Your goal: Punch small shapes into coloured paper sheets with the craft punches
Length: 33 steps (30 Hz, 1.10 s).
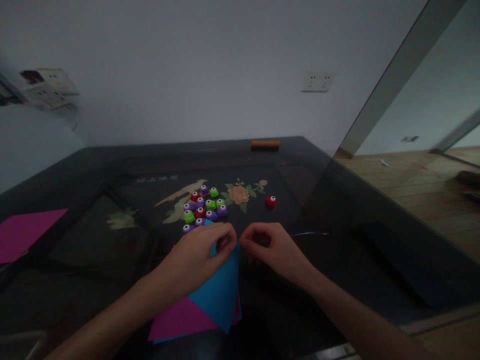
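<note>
Pinching the blue sheet (221, 295), left fingers (224, 230) should go easy, creases suck imo; right fingers (262, 229) pressed together, can't tell on what.

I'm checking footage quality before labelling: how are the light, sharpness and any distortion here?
Head view: dim overall, the black table darkest at lower right; faint reflections on its glossy top; wide-angle stretching toward the edges; sockets at upper left look smeared; the small toys read fairly clearly, their white eyes brightest.
</note>
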Each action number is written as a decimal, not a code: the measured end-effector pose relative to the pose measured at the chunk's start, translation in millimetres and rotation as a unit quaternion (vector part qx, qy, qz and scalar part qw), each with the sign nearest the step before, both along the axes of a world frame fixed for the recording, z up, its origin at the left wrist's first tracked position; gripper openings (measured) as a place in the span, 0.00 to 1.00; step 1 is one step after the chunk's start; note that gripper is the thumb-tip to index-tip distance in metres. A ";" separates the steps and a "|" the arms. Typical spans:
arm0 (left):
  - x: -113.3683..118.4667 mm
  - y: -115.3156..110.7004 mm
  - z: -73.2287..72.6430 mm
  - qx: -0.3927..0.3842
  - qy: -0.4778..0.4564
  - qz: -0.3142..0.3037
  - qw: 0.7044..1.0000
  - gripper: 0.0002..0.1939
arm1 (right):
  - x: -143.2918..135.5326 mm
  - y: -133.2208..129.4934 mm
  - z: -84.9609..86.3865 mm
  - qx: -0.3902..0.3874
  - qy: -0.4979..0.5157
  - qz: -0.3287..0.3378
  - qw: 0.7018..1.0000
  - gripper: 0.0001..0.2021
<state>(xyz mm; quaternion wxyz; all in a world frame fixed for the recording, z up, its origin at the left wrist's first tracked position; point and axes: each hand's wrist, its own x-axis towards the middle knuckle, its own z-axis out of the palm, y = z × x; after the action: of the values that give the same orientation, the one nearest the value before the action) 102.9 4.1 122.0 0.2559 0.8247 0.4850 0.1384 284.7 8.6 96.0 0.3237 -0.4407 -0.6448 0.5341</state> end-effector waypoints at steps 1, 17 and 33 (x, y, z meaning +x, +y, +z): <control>0.0 0.0 -0.1 0.000 0.001 0.000 1.000 0.07 | 0.2 0.1 0.0 -0.001 0.001 0.000 1.000 0.04; 3.0 -2.4 -2.1 0.003 -0.008 0.010 1.000 0.05 | -1.2 -0.5 -3.2 -0.009 0.029 -0.012 0.999 0.03; 10.7 -8.9 -5.7 0.107 0.011 0.013 0.994 0.05 | -9.8 -5.5 -7.6 -0.074 0.109 -0.084 0.988 0.08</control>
<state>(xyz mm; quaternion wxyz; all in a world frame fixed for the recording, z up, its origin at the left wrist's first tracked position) 113.6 -4.8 116.2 0.1586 0.8426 0.4809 0.1834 274.9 3.1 88.3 0.4024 -0.4555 -0.5252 0.5956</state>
